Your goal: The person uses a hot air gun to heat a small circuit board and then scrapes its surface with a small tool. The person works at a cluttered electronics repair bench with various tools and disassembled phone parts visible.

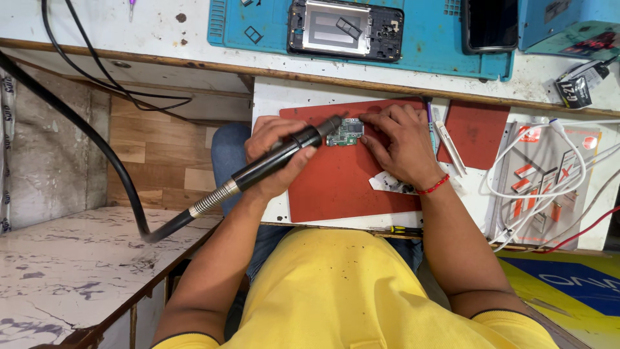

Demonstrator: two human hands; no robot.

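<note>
Both bare forearms reach forward, elbows bent. The left hand (pixel 274 155) is curled in a closed grip, knuckles up. The right hand (pixel 399 145) lies palm down, fingers (pixel 378 119) bent, tips pressing downward.

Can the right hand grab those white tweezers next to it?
Probably yes. The right hand rests on the red mat, and the white tweezers lie just beside it with nothing between them.

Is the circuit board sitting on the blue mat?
No, the circuit board lies on the red mat, under the hot-air wand held in the left hand.
</note>
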